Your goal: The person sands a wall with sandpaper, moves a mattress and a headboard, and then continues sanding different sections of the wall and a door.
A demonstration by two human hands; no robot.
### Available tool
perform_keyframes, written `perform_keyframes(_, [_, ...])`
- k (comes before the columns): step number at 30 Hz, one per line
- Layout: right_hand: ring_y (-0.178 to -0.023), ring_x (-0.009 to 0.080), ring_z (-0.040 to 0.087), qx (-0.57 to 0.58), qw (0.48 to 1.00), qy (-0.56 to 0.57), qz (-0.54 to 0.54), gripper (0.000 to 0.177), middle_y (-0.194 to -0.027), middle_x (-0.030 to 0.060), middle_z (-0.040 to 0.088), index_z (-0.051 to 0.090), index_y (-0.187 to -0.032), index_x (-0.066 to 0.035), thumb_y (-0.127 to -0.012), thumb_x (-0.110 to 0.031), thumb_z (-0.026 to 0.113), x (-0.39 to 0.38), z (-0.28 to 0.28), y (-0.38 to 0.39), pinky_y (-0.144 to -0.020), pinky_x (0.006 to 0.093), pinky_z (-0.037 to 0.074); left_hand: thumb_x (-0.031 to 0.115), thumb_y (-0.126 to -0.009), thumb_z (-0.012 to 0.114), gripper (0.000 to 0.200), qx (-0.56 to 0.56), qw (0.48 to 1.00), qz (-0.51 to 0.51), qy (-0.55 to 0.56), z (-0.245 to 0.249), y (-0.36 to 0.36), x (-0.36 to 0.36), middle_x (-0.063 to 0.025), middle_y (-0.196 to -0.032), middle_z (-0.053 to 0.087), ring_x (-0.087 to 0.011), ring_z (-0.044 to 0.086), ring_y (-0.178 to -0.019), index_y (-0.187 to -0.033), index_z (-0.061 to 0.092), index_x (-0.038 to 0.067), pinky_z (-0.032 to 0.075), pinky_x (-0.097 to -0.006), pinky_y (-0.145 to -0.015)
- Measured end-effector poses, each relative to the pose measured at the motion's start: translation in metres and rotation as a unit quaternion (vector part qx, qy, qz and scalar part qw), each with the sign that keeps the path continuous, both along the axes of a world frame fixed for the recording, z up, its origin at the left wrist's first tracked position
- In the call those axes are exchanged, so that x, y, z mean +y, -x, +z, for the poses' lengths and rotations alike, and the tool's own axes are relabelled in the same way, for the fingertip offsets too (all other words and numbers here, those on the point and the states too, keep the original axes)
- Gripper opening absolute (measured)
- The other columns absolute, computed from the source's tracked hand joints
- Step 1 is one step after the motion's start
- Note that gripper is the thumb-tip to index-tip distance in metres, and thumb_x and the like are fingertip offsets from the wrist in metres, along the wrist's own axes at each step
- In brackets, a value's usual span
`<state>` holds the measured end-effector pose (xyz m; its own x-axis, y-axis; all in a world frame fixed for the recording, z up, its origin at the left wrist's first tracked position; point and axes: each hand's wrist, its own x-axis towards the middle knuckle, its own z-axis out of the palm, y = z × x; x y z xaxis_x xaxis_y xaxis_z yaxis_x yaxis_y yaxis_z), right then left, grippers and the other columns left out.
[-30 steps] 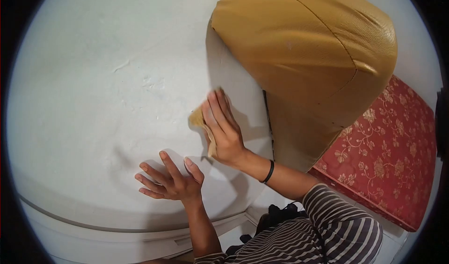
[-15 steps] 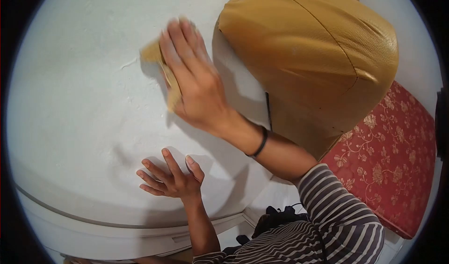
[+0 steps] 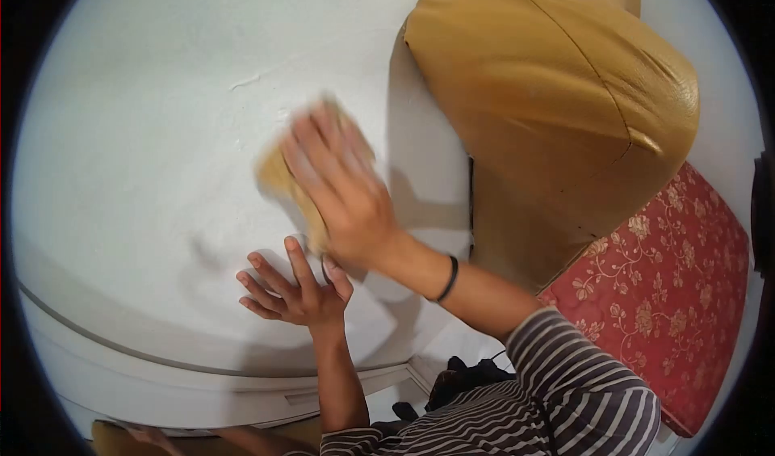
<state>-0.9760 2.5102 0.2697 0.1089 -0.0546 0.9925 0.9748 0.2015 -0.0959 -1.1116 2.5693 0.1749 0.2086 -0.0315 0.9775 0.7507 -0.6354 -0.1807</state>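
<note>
My right hand (image 3: 343, 189), with a black band on its wrist, presses a yellowish cloth (image 3: 278, 173) flat against the white wall (image 3: 145, 149). The moving fingers are blurred, and the cloth shows along their left side. Lower down, my left hand (image 3: 299, 294) has its fingers spread against the same white surface and holds nothing. Its thumb is close beneath my right hand. Thin pale marks show on the surface above the cloth.
A mustard-coloured leather-like seat (image 3: 557, 76) stands at the upper right. Below it is a red floral cushion (image 3: 646, 294). A white ledge (image 3: 186, 399) curves along the lower left.
My right hand and the cloth have moved down, closer to my left hand. My left hand has stayed nearly in place.
</note>
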Motion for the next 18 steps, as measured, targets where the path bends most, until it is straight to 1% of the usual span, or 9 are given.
perform_keyframes(1, [-0.14,0.0455,0.045,0.009,0.999,0.033,0.01,0.053,-0.151,0.0255,0.047,0.057,-0.134,0.008,-0.083,-0.007,0.065,-0.001,-0.036,0.01,-0.114,0.0578,0.039,0.045,-0.098,0.048,0.052,0.001,1.0,-0.013,0.003,0.0,0.0,-0.002,-0.0229,-0.159,0.04,-0.0475,0.029,-0.15,-0.14,0.062,0.018,0.007,-0.0577,-0.124])
perform_keyframes(2, [-0.141,0.0455,0.044,0.013,0.998,0.066,0.02,0.053,-0.151,0.026,0.047,0.057,-0.134,0.008,-0.083,-0.007,0.065,-0.007,-0.042,0.017,-0.114,0.0579,0.038,0.045,-0.098,0.048,0.052,-0.004,1.0,-0.025,0.006,0.0,0.001,-0.003,-0.0228,-0.159,0.041,-0.0476,0.029,-0.149,-0.14,0.063,0.018,0.007,-0.0578,-0.124])
perform_keyframes(3, [-0.141,0.0436,0.044,-0.032,0.999,0.021,0.028,0.054,-0.151,0.026,0.047,0.057,-0.133,0.007,-0.083,-0.009,0.066,0.0,-0.036,0.006,-0.115,0.0564,0.039,0.046,-0.099,0.045,0.052,-0.007,1.0,-0.009,0.005,0.0,0.0,-0.003,-0.0225,-0.158,0.041,-0.047,0.029,-0.149,-0.14,0.063,0.018,0.007,-0.0577,-0.124])
perform_keyframes(5, [-0.14,0.0424,0.047,-0.067,0.997,-0.027,0.018,0.053,-0.15,0.0254,0.049,0.059,-0.133,0.006,-0.084,-0.012,0.066,0.006,0.039,-0.004,-0.114,0.0551,0.041,0.049,-0.101,0.039,0.054,0.001,1.0,0.015,0.001,-0.002,0.003,-0.001,-0.0218,-0.158,0.042,-0.0459,0.03,-0.149,-0.14,0.063,0.019,0.007,-0.0574,-0.124])
perform_keyframes(7, [-0.139,0.0415,0.049,-0.076,0.996,-0.053,0.006,0.052,-0.147,0.0247,0.052,0.06,-0.132,0.006,-0.084,-0.013,0.066,0.009,0.065,-0.005,-0.113,0.0539,0.042,0.05,-0.102,0.037,0.055,0.003,1.0,0.025,-0.005,0.001,0.002,0.001,-0.0216,-0.157,0.043,-0.0454,0.031,-0.149,-0.139,0.063,0.019,0.008,-0.0573,-0.124])
perform_keyframes(9, [-0.137,0.0411,0.051,-0.054,0.997,-0.049,0.003,0.052,-0.144,0.0239,0.055,0.061,-0.13,0.006,-0.083,-0.014,0.066,0.009,0.053,0.005,-0.113,0.0529,0.042,0.051,-0.102,0.037,0.055,0.003,1.0,0.03,-0.002,-0.001,0.003,0.0,-0.0219,-0.157,0.044,-0.0454,0.032,-0.149,-0.139,0.063,0.019,0.009,-0.0572,-0.124])
perform_keyframes(12, [-0.137,0.0416,0.05,-0.039,0.997,0.066,0.03,0.051,-0.14,0.0242,0.057,0.061,-0.128,0.007,-0.081,-0.013,0.065,-0.004,-0.046,0.018,-0.114,0.0532,0.04,0.048,-0.1,0.042,0.052,-0.016,0.999,-0.035,-0.014,-0.001,0.0,0.0,-0.0229,-0.156,0.045,-0.0468,0.033,-0.148,-0.138,0.063,0.019,0.01,-0.0575,-0.124])
perform_keyframes(15, [-0.137,0.0409,0.05,-0.062,0.997,0.029,0.034,0.051,-0.14,0.0233,0.058,0.061,-0.128,0.007,-0.081,-0.013,0.065,-0.005,-0.006,0.01,-0.114,0.0528,0.041,0.046,-0.099,0.045,0.05,-0.01,1.0,-0.014,-0.006,-0.001,0.003,0.0,-0.0223,-0.156,0.046,-0.0463,0.034,-0.148,-0.137,0.063,0.018,0.011,-0.0567,-0.124])
perform_keyframes(18, [-0.137,0.0391,0.051,-0.069,0.994,-0.079,0.025,0.049,-0.141,0.0217,0.058,0.062,-0.127,0.006,-0.082,-0.013,0.065,0.012,0.073,0.01,-0.114,0.0523,0.041,0.046,-0.099,0.045,0.049,-0.003,1.0,0.016,-0.004,0.002,0.001,-0.004,-0.0212,-0.156,0.046,-0.0456,0.035,-0.147,-0.131,0.066,0.016,0.011,-0.0557,-0.124])
